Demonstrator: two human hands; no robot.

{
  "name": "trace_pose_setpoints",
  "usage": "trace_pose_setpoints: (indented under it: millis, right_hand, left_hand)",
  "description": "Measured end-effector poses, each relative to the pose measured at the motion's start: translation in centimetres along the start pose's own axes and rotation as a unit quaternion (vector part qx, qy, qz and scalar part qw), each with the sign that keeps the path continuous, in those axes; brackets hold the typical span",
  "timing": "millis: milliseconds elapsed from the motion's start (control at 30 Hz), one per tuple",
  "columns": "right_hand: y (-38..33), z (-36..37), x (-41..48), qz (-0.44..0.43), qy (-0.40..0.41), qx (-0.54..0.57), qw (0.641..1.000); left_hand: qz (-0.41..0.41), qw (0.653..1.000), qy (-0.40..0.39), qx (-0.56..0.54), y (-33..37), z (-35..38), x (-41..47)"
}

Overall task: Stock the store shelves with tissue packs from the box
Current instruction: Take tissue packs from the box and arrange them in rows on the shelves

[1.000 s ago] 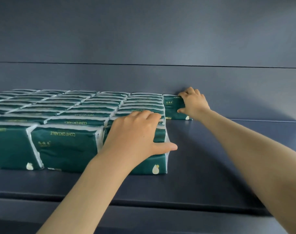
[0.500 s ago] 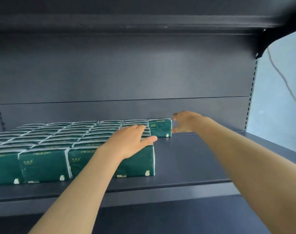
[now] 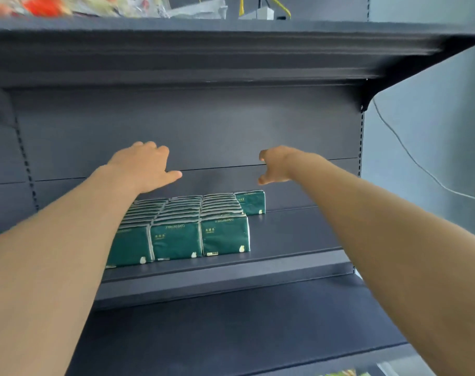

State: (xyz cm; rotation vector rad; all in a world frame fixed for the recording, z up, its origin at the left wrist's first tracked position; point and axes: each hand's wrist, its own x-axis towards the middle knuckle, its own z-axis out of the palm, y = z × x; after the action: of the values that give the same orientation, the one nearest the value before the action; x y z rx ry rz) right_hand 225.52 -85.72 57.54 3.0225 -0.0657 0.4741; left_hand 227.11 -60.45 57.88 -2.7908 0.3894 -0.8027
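Shelving unit (image 3: 203, 126): dark grey metal, with a plain back panel and perforated uprights at both sides.
Top shelf (image 3: 203, 50): overhead, carrying blurred goods that cannot be identified.
Lower shelf (image 3: 231, 327): bare dark surface nearest the camera.
Middle shelf (image 3: 290, 234): holds all the visible stock on its left and centre part.
Wall (image 3: 426, 126): pale blue-grey, to the right of the unit.
Tissue packs (image 3: 176, 237): green with white edges, standing upright in tight rows from the shelf's front edge back to the panel; three front faces show, the rest to the left are hidden behind the left forearm.
Left hand (image 3: 144, 164): raised above the rows, touching nothing, palm down, fingers relaxed, thumb out to the side, empty.
Right hand (image 3: 275, 165): also in the air above the back of the shelf, fingers loosely curled, thumb below them, holding nothing.
Single pack (image 3: 251, 202): upright against the back panel, just right of the last row.
Cable (image 3: 420, 167): thin, pale, trailing down across the wall.
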Motion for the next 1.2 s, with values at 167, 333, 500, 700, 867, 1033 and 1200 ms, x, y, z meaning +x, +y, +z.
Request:
trace_pose_setpoints:
  millis: [167,333,500,700,867,1033,1200]
  right_hand:
    - [-1.8,-2.1,-5.2,-0.006,0.015,0.011,1.0]
    - [-3.0,-3.5,-11.0,-0.031,0.025,0.032,0.999]
    - [-3.9,-3.7,-17.1,-0.052,0.017,0.054,0.997]
    - [-6.1,-1.0,-23.2,-0.067,-0.029,0.071,0.995]
    - [-8.2,4.2,-26.5,-0.075,-0.095,0.082,0.989]
    - [-10.8,12.7,-27.4,-0.086,-0.176,0.072,0.978]
    - [-14.1,22.2,-26.9,-0.068,-0.256,0.057,0.963]
  left_hand:
    - [0.009,0.999,-0.005,0.044,-0.5,-3.7,-5.9]
    - [-0.027,0.997,-0.042,0.061,-1.0,-7.2,-13.0]
    - [-0.035,0.994,-0.075,0.074,-0.2,-9.4,-19.0]
    - [-0.043,0.991,-0.117,0.046,0.6,-8.5,-25.5]
    - [-0.04,0.985,-0.166,0.0,0.7,-3.5,-30.2]
    - [-0.017,0.974,-0.221,-0.05,0.9,5.3,-33.5]
    - [0.005,0.955,-0.278,-0.1,0.6,15.1,-35.1]
